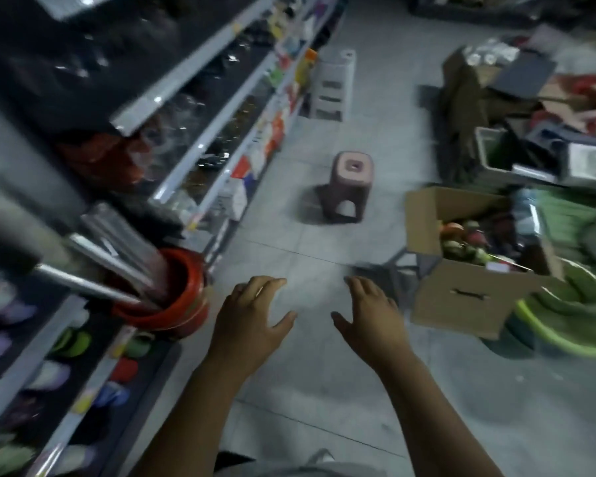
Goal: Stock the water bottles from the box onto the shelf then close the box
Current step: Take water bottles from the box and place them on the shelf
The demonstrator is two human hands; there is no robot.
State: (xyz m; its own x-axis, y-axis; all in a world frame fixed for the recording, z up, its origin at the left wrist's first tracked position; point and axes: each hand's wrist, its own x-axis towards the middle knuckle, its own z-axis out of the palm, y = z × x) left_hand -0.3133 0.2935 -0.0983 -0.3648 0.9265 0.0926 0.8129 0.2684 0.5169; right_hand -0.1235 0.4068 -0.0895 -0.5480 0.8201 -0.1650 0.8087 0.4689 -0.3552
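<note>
My left hand (pixel 252 313) and my right hand (pixel 372 313) hover side by side over the grey floor, palms down, fingers spread, holding nothing. An open cardboard box (pixel 461 297) stands on the floor to the right of my right hand, its flaps up, with colourful rounded items inside that are too blurred to name. Long store shelves (pixel 200 146) run along the left side, filled with packaged goods. The frame is motion-blurred.
A pink plastic stool (pixel 350 187) stands in the aisle ahead, with a white stool (pixel 332 87) farther back. A red bucket (pixel 183 297) with rolled sheets sits at the shelf foot. Green basins (pixel 565 325) and piled goods crowd the right side.
</note>
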